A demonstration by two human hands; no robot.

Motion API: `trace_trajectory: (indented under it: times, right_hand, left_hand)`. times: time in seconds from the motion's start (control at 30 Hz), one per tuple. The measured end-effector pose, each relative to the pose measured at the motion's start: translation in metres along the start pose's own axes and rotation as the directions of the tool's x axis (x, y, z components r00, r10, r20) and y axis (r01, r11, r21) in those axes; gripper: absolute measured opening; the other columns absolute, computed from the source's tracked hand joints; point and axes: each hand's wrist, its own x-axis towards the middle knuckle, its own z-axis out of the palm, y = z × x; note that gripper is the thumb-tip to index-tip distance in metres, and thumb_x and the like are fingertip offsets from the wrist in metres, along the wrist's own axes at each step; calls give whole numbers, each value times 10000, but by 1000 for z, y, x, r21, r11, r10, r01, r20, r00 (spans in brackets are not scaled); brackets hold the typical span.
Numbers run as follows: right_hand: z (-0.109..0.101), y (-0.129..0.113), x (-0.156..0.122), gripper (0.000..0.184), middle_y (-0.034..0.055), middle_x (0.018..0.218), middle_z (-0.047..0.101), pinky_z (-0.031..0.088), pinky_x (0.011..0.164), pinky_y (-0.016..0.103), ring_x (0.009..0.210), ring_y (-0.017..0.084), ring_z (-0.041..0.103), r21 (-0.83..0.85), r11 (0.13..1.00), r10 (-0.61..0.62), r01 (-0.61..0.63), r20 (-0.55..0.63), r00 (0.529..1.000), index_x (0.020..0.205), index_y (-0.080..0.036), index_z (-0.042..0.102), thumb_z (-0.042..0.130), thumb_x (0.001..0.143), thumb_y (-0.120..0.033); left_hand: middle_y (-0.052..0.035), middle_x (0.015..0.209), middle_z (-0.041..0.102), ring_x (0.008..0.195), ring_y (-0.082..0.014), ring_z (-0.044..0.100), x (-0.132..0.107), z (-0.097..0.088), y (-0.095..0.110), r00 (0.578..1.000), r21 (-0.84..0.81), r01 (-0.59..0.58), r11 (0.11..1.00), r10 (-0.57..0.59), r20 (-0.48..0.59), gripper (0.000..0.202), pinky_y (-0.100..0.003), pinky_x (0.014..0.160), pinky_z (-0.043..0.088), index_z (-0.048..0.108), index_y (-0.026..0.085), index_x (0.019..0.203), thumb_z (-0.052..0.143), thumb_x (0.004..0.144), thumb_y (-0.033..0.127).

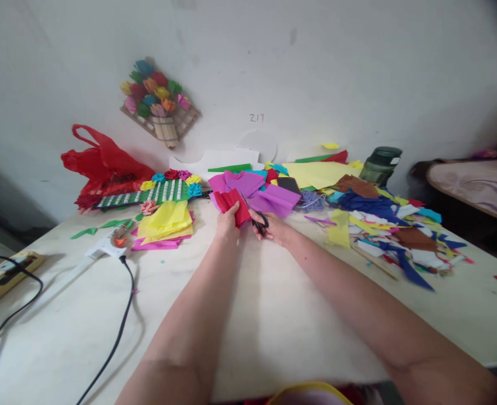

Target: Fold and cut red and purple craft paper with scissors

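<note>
My left hand (226,223) is closed around a folded piece of red paper (233,203), held up just above the table. My right hand (272,226) grips black-handled scissors (254,216), whose blades point up-left and meet the red paper's right edge. Behind both hands lies a heap of purple and pink crepe paper (257,192).
A yellow and pink paper stack (165,223) lies left of the hands. A glue gun (111,243) with a black cord, a power strip (4,273), a red plastic bag (103,166), a green woven paper craft (147,194), scattered coloured scraps (383,225) and a dark green bottle (380,165) surround the pale table (265,315).
</note>
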Motion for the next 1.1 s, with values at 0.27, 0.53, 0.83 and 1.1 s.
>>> trace_trajectory:
  times: [0.27, 0.53, 0.83, 1.1]
  right_hand:
    - [4, 1, 0, 424, -36, 460, 528, 232, 250, 140, 314, 43, 437, 23, 1000, 19, -18, -44, 999, 651, -164, 484, 631, 689, -560]
    - [2, 4, -1, 428, -39, 457, 517, 185, 246, 144, 310, 40, 435, -7, 1000, -21, 21, -47, 999, 636, -156, 496, 636, 678, -559]
    - [-47, -24, -23, 344, 9, 505, 597, 240, 306, 160, 376, 76, 515, -456, 890, 116, 14, 257, 960, 694, -130, 602, 677, 662, -464]
    - [-33, -29, -28, 190, -9, 455, 559, 266, 431, 226, 437, 104, 463, -908, 393, -12, 145, 153, 988, 599, -206, 699, 761, 538, -374]
  left_hand:
    - [-25, 655, 640, 579, -131, 620, 3, 1, -2, 998, -19, -19, 1000, 18, -54, 90, -273, 676, 529, 597, 127, 729, 622, 699, 45]
    - [-38, 697, 651, 621, -144, 634, 2, 1, -1, 999, -8, -23, 1000, 23, -46, 77, -285, 691, 534, 608, 129, 745, 623, 711, 62]
    - [-43, 686, 648, 656, -166, 652, 20, -13, 11, 993, 12, -60, 998, 61, -99, 135, -317, 718, 545, 604, 120, 747, 654, 664, 26]
    - [-61, 733, 663, 714, -190, 665, 28, -24, 14, 998, 83, -54, 995, 56, -16, 181, -342, 733, 546, 617, 124, 778, 693, 634, 45]
